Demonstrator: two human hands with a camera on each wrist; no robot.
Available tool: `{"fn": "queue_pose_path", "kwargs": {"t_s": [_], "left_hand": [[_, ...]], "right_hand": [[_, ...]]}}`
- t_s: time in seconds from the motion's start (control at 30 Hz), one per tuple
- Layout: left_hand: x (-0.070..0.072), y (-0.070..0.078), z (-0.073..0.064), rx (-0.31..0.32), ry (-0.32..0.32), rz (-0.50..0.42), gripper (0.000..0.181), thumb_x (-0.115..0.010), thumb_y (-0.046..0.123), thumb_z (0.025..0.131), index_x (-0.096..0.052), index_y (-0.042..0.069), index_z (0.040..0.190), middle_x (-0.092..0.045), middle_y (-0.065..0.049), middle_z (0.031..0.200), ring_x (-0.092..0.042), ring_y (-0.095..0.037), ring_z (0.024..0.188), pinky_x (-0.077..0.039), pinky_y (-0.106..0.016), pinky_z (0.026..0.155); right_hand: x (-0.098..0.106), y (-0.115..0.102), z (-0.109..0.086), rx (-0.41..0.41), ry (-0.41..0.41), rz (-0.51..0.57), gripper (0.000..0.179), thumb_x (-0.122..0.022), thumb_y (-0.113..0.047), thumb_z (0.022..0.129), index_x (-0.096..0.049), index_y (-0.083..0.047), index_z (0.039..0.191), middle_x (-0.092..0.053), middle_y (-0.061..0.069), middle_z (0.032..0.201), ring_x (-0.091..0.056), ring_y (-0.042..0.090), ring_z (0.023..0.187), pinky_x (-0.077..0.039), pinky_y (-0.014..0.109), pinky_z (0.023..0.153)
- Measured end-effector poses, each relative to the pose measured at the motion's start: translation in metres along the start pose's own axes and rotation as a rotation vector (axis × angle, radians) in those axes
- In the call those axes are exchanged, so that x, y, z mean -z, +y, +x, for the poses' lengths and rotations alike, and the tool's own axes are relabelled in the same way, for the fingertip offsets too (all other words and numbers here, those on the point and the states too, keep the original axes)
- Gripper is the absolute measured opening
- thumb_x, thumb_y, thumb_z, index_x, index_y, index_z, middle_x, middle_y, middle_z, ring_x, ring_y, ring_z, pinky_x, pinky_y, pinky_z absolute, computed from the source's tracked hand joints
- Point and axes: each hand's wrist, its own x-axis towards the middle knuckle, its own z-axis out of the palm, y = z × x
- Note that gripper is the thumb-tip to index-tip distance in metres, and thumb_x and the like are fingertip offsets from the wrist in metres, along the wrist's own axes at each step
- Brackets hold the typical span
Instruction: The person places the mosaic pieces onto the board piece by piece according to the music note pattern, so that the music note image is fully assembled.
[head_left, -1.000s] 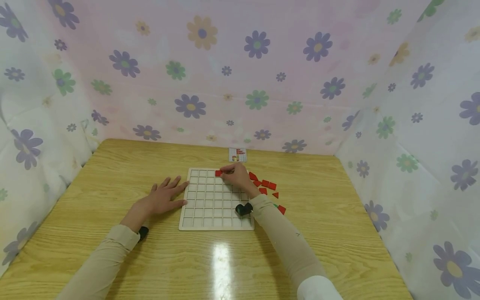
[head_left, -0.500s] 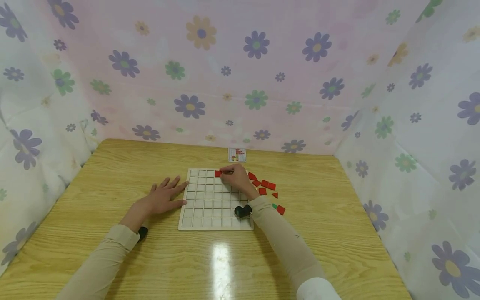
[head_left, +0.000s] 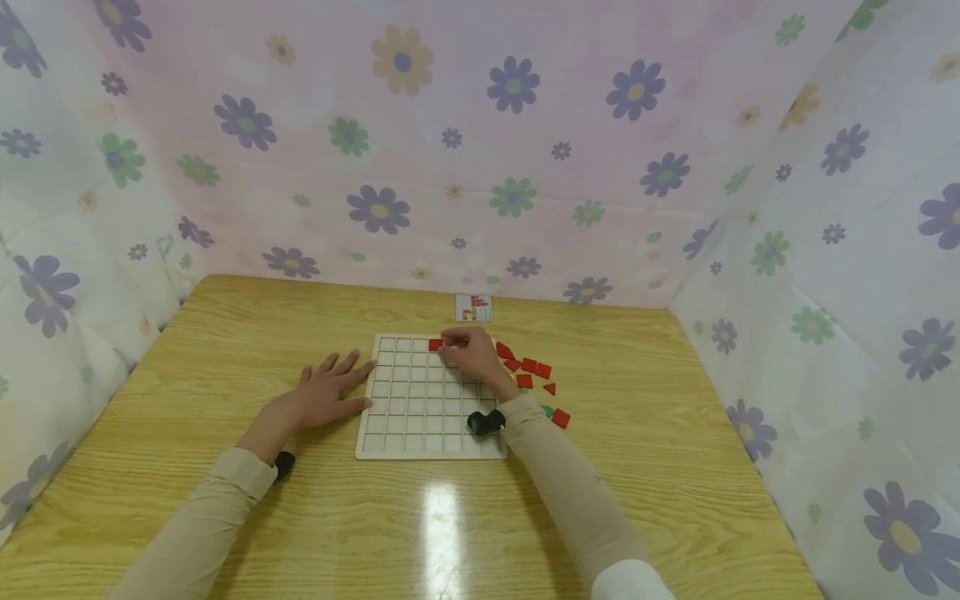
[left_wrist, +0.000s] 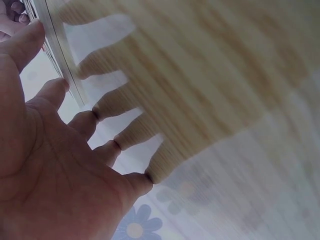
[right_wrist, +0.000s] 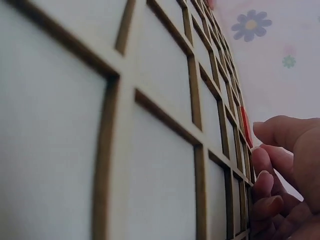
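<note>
A pale wooden grid board (head_left: 387, 457) lies on the table, divided into square cells. My right hand (head_left: 471, 354) reaches over its far edge, fingers bent, thumb and fingertips at a red square tile (head_left: 436, 344) in the far row. The right wrist view shows this tile (right_wrist: 246, 126) edge-on by the thumb tip; the fingertips partly hide its right end. My left hand (head_left: 330, 393) lies with spread fingers along the board's left side. In the left wrist view, that hand (left_wrist: 60, 145) has its fingertips on the shiny tabletop and two digits by the board's edge (left_wrist: 65, 60).
Right of the board lie several loose red pieces (head_left: 536, 367), squares and angled shapes, plus a green piece (head_left: 548, 411). Behind the board, a small picture card (head_left: 474, 308) lies near the floral curtain (head_left: 450, 167). Black wrist devices (head_left: 486, 422) sit on both wrists.
The view has tilted slightly. The right hand stays at the red tile with only tiny finger shifts, and a bit more of the green piece shows beside the forearm. The left hand stays put.
</note>
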Motion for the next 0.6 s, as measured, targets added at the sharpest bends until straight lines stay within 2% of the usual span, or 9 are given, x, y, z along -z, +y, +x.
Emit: {"fn": "queue_pose_path", "kwargs": {"t_s": [0.13, 0.3, 0.47, 0.53, 0.6], "left_hand": [[0.000, 0.000, 0.000, -0.001, 0.000, -0.006, 0.072, -0.057, 0.045, 0.103, -0.032, 0.010, 0.161, -0.017, -0.028, 0.166, -0.007, -0.058, 0.150, -0.006, -0.082, 0.109], [0.000, -0.001, 0.001, -0.001, 0.004, 0.008, 0.071, -0.056, 0.045, 0.103, -0.033, 0.011, 0.161, -0.017, -0.027, 0.166, -0.008, -0.058, 0.150, -0.007, -0.082, 0.108], [0.000, -0.001, 0.001, -0.001, 0.004, 0.019, 0.071, -0.056, 0.046, 0.103, -0.033, 0.011, 0.161, -0.018, -0.027, 0.166, -0.009, -0.057, 0.150, -0.008, -0.082, 0.108], [0.000, -0.001, 0.001, -0.001, 0.005, 0.023, 0.071, -0.056, 0.046, 0.103, -0.033, 0.011, 0.161, -0.018, -0.027, 0.166, -0.009, -0.057, 0.150, -0.008, -0.082, 0.109], [0.000, -0.001, 0.001, -0.002, 0.005, 0.023, 0.071, -0.056, 0.046, 0.104, -0.033, 0.011, 0.161, -0.018, -0.027, 0.166, -0.010, -0.058, 0.150, -0.009, -0.082, 0.109]], "right_hand": [[0.002, 0.004, 0.001, 0.025, -0.002, 0.070, 0.028, -0.066, -0.006, 0.098, -0.071, 0.003, 0.124, -0.072, 0.020, 0.108, -0.067, 0.031, 0.093, -0.054, 0.031, 0.077], [0.013, 0.002, 0.001, 0.054, -0.060, 0.162, 0.030, -0.060, -0.008, 0.102, -0.067, 0.007, 0.127, -0.071, 0.023, 0.113, -0.068, 0.036, 0.087, -0.055, 0.031, 0.067], [0.035, -0.008, -0.003, 0.093, -0.096, 0.126, 0.030, -0.060, -0.009, 0.103, -0.067, 0.011, 0.126, -0.069, 0.026, 0.121, -0.067, 0.044, 0.093, -0.058, 0.048, 0.077], [0.044, -0.011, -0.005, 0.111, -0.104, 0.093, 0.030, -0.060, -0.008, 0.103, -0.066, 0.012, 0.124, -0.068, 0.028, 0.121, -0.066, 0.047, 0.096, -0.057, 0.049, 0.080], [0.053, -0.013, -0.008, 0.099, -0.090, 0.043, 0.029, -0.060, -0.007, 0.103, -0.067, 0.012, 0.123, -0.068, 0.029, 0.120, -0.066, 0.047, 0.096, -0.057, 0.045, 0.080]]}}
